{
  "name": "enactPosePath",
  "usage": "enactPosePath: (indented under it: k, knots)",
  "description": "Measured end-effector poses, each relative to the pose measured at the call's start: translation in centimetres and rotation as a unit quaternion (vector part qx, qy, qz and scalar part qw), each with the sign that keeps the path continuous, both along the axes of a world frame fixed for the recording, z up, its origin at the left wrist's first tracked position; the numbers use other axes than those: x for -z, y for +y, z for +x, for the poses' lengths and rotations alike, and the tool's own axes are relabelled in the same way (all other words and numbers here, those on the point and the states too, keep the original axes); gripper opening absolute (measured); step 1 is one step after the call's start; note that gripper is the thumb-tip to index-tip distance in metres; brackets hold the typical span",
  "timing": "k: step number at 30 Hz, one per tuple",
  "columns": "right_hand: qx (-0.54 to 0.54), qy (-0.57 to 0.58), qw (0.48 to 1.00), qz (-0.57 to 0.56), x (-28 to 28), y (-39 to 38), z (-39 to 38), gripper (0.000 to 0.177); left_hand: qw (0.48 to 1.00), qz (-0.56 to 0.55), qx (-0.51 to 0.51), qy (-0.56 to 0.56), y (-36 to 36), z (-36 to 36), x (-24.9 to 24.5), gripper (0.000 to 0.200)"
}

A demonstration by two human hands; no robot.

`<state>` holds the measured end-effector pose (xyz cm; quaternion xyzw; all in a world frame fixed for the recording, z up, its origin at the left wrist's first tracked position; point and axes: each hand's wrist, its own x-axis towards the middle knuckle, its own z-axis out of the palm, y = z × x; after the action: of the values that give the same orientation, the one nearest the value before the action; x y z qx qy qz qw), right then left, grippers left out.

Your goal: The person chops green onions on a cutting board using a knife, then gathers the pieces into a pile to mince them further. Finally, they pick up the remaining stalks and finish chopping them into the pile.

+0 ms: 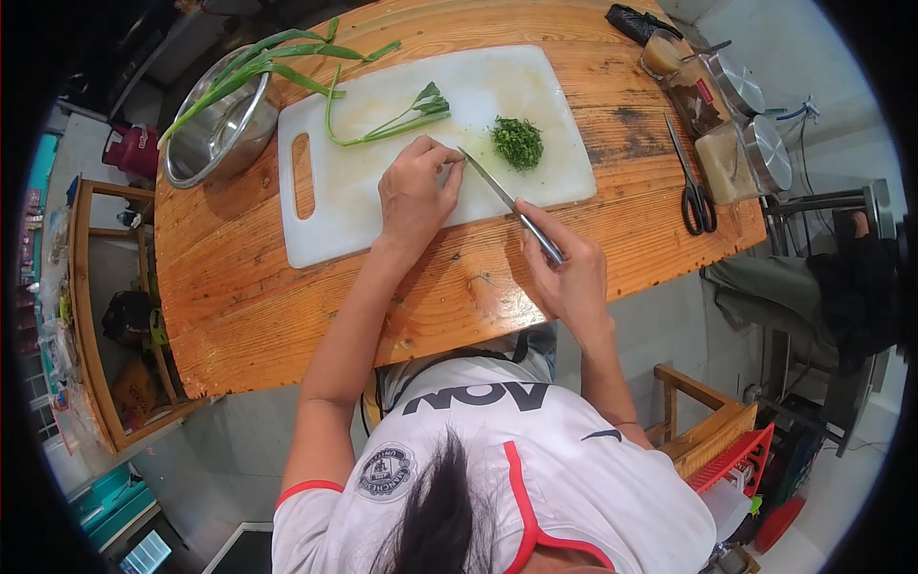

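My right hand [571, 268] grips the metal handle of a knife [512, 203], its blade pointing up and left over the white cutting board [335, 215]. The tip reaches my left hand [418, 188], whose fingers are pinched together near the board's middle; anything between them is too small to make out. Just above my left hand lie green stalks with a leafy end [406, 121]. A pile of finely chopped greens [517, 143] sits at the board's right side.
A steel bowl [218, 134] with long spring onions [258, 65] across it stands at the left. Black-handled scissors [698, 206] lie at the right, beside containers [724, 165] with metal lids. A wooden shelf frame [86, 316] is beyond the table's left edge.
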<state>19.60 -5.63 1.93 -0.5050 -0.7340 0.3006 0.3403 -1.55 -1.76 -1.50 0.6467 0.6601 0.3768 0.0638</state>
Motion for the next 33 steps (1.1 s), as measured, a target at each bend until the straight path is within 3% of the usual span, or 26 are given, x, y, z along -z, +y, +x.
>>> enactPosePath:
  k: [13,19,22,26,33]
  knots:
    - [-0.003,-0.017,1.0,0.001,-0.3,-1.0,-0.5,0.038,0.999,-0.012,-0.034,0.005,0.4,0.7,-0.2,0.009]
    - [-0.016,-0.016,0.997,0.077,1.1,0.4,-1.9,0.036,1.0,-0.01,-0.021,-0.004,0.3,0.5,-0.2,0.01]
    - [0.012,0.029,0.998,-0.045,0.2,1.0,-1.2,0.034,0.999,-0.003,-0.03,0.018,0.0,0.4,0.0,0.009]
    - [-0.005,0.065,0.998,-0.002,0.8,0.4,-0.6,0.032,1.0,-0.004,-0.02,-0.006,0.0,0.5,0.2,0.009]
    - [-0.008,-0.007,0.999,0.034,0.4,-0.4,-1.0,0.036,1.0,0.004,-0.014,-0.005,0.0,0.4,-0.1,0.009]
